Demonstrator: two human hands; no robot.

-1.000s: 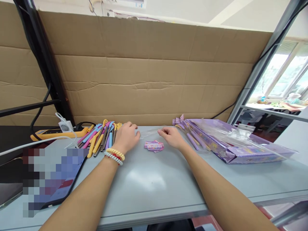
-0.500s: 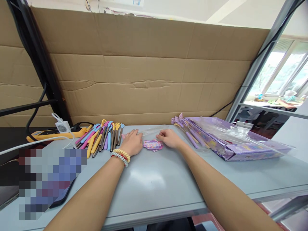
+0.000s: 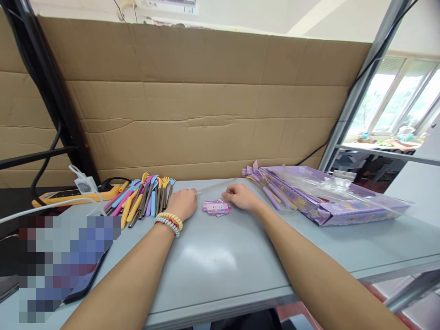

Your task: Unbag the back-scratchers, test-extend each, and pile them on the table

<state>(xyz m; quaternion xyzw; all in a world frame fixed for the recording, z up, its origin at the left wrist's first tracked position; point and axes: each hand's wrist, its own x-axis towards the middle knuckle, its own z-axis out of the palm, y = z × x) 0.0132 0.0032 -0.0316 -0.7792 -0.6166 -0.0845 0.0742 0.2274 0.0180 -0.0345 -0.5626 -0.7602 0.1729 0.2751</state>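
Note:
My left hand point(image 3: 184, 203), with beaded bands at the wrist, is closed on one end of a thin clear plastic bag point(image 3: 217, 185). The bag stretches across to my right hand point(image 3: 239, 195), whose thumb and fingers are pinched at its other end; the fingertips are partly hidden. Just below and between the hands lies a small stack of pink-purple printed cards point(image 3: 216, 207) on the table. Left of my left hand is a heap of telescopic back scratchers point(image 3: 142, 199) with yellow, blue, pink and purple handles and small claw heads.
Bagged back scratchers with purple header cards point(image 3: 270, 190) lie right of my right hand, beside a flat purple box point(image 3: 326, 201) topped with clear bags. A phone point(image 3: 85, 282), yellow power strip point(image 3: 68, 196) and white cable stand left. A cardboard panel point(image 3: 213, 105) closes off the back.
My left hand has gone from spread, flat fingers to a closed grip and shifted slightly left, with the bag's end at it. My right hand stays pinched in place. The view shifted slightly.

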